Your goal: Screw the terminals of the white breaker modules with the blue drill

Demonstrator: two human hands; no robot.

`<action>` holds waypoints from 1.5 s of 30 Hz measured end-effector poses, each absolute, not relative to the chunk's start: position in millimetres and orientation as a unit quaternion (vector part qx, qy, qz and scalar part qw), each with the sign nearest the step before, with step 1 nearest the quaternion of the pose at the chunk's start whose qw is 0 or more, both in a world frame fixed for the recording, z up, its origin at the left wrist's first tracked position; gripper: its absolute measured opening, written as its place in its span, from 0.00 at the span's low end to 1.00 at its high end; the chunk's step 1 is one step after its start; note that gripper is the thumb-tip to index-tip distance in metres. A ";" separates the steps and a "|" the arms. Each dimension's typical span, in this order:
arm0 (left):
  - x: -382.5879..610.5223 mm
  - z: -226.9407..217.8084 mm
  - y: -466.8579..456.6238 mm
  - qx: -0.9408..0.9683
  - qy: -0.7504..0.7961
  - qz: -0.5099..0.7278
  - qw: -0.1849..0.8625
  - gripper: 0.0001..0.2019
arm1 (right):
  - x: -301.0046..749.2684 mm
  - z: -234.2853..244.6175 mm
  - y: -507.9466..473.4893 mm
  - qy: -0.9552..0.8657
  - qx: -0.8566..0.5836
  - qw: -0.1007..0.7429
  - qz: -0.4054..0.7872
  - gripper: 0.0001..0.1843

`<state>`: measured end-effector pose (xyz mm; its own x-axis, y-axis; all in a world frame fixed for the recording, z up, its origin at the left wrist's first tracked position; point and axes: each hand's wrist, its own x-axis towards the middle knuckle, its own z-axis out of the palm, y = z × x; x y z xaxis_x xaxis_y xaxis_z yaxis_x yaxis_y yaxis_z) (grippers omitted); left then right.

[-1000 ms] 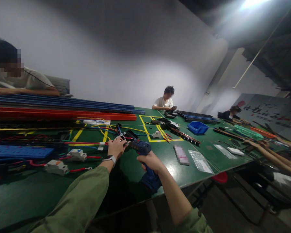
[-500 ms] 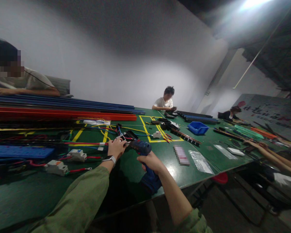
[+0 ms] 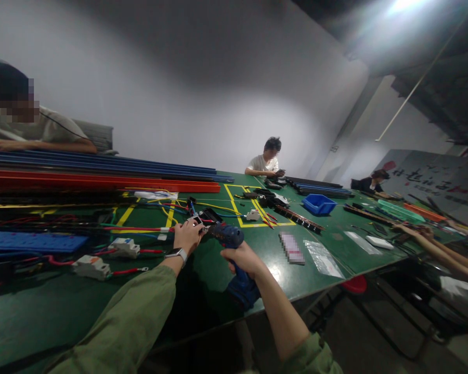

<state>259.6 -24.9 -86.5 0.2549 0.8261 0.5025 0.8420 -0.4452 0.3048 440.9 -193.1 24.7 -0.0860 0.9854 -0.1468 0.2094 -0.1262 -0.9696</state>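
Observation:
My right hand point(image 3: 244, 258) wraps round the grip of a blue cordless drill point(image 3: 245, 288), whose nose points left. At the drill's front end, my left hand point(image 3: 187, 235) has its fingers closed on a small white-and-black part point(image 3: 196, 221), mostly covered by the fingers. The tip of the drill meets or nearly meets this part; contact cannot be made out. Red cables point(image 3: 140, 229) run from the left toward my left hand. Two white circuit breakers point(image 3: 91, 267) with red leads lie left of my left wrist. Behind the hands sits a black piece point(image 3: 211, 215).
Orange channels point(image 3: 171, 187) and blue profiles point(image 3: 140, 165) lie along the far left. A blue power strip point(image 3: 35, 242) is at left. Right of the drill are a blue bin point(image 3: 319, 205), a pixelated flat item point(image 3: 291, 248) and a plastic bag point(image 3: 323, 258). Other people sit around the table.
Almost nothing differs. Both hands, the drill and the part keep their places; the view has shifted only slightly.

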 end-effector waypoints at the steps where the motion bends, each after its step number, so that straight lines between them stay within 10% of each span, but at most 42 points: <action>1: 259.7 -86.1 -25.3 -0.791 -0.528 -0.308 0.014 0.15 | 440.7 25.1 -193.2 -0.537 -0.556 0.385 0.505 0.05; 45: 261.3 -75.4 -30.7 -0.785 -0.543 -0.297 0.014 0.13 | 441.0 24.1 -189.1 -0.554 -0.565 0.376 0.481 0.07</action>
<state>261.3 -30.7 -75.4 0.2332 0.8446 0.4820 0.8610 -0.4097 0.3015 441.0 -189.1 24.1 -0.0779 0.9888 -0.1270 0.2646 -0.1023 -0.9589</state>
